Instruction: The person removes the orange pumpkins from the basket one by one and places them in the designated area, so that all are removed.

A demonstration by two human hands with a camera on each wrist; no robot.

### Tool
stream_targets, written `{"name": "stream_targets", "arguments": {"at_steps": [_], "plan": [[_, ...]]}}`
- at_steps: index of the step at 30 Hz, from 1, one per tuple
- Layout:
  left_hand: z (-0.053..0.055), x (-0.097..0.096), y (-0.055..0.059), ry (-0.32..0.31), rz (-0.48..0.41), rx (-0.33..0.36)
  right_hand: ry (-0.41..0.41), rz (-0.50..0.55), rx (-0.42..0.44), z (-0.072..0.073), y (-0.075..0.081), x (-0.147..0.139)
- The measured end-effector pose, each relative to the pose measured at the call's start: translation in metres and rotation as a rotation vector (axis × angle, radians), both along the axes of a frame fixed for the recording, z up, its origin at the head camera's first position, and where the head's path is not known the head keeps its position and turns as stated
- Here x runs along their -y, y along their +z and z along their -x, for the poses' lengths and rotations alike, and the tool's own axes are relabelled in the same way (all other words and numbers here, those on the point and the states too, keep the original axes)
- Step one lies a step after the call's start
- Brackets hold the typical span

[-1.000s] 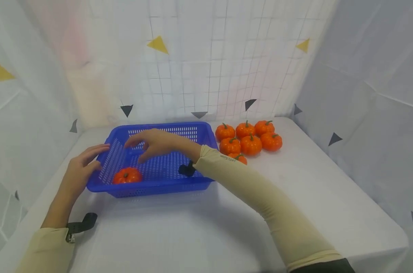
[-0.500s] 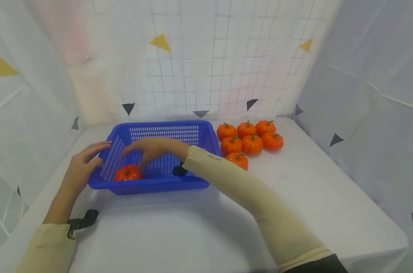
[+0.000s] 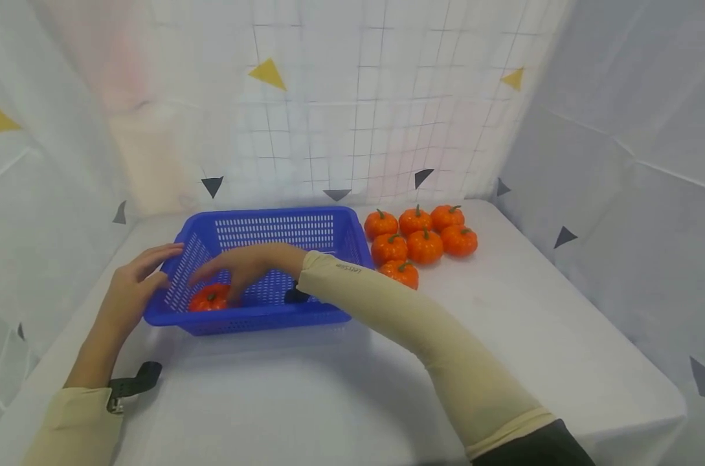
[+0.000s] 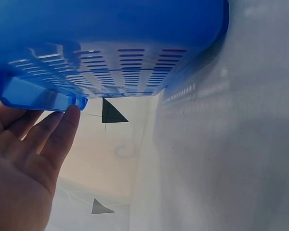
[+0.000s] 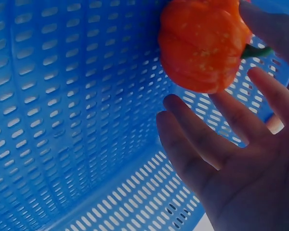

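Note:
A blue plastic basket (image 3: 270,315) with slotted walls stands on the white table. Inside its near left corner lies a small orange pumpkin (image 3: 208,298) with a green stem. My right hand (image 3: 250,264) reaches down into the basket beside this pumpkin, thumb close to it. In the right wrist view, the fingers (image 5: 241,118) are spread and fairly straight near the pumpkin (image 5: 202,45); firm contact cannot be made out. My left hand (image 3: 132,285) is at the basket's left side, and its straight fingers (image 4: 62,132) touch the rim (image 4: 38,103).
Several more orange pumpkins (image 3: 425,247) sit in a cluster on the table (image 3: 533,323) just right of the basket. White sheeting (image 3: 305,129) with yellow and black triangles surrounds the table at the back and sides.
My right hand has moved left and down inside the basket, from above the bottom to right beside the pumpkin. The left hand stays at the rim.

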State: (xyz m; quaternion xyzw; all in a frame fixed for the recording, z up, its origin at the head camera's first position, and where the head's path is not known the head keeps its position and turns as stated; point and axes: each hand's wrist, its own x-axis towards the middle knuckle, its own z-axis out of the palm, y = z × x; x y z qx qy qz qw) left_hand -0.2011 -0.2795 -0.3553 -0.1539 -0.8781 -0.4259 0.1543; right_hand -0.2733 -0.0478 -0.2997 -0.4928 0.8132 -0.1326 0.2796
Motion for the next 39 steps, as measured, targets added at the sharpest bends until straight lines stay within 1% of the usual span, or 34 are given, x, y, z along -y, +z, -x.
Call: {"name": "stream_targets", "arguments": {"at_steps": [4,8,12,16,17,19,23,26,32,35,39], "plan": [[0.002,0.001,-0.002,-0.011,-0.007,-0.004,0.007,-0.064,-0.024,0.0,-0.004,0.004],[0.002,0.002,-0.003,-0.02,-0.017,-0.015,0.028,-0.107,-0.07,-0.003,-0.007,0.009],[-0.001,0.002,-0.002,-0.014,-0.009,-0.017,0.047,-0.118,-0.103,-0.006,-0.008,0.011],[-0.002,0.002,-0.002,-0.009,0.002,-0.009,0.03,-0.106,-0.114,-0.007,-0.006,0.01],[-0.002,0.002,-0.002,-0.007,0.006,-0.009,0.01,-0.095,-0.121,-0.006,-0.005,0.008],[-0.002,0.002,-0.003,-0.006,0.011,-0.011,-0.057,-0.069,-0.13,-0.005,-0.001,0.005],[-0.001,0.002,-0.003,-0.002,0.017,-0.02,-0.175,0.037,-0.148,-0.002,0.007,-0.007],[0.0,0.003,-0.002,0.002,0.019,-0.012,-0.21,0.11,-0.163,-0.001,0.013,-0.018],[-0.001,0.001,-0.002,-0.002,0.012,-0.001,-0.281,0.204,-0.194,-0.004,0.022,-0.042],[-0.001,0.0,-0.003,-0.005,0.002,-0.003,-0.317,0.246,-0.192,-0.007,0.027,-0.053],[-0.002,-0.001,-0.003,-0.002,-0.007,-0.006,-0.337,0.301,-0.188,-0.011,0.031,-0.065]]}}
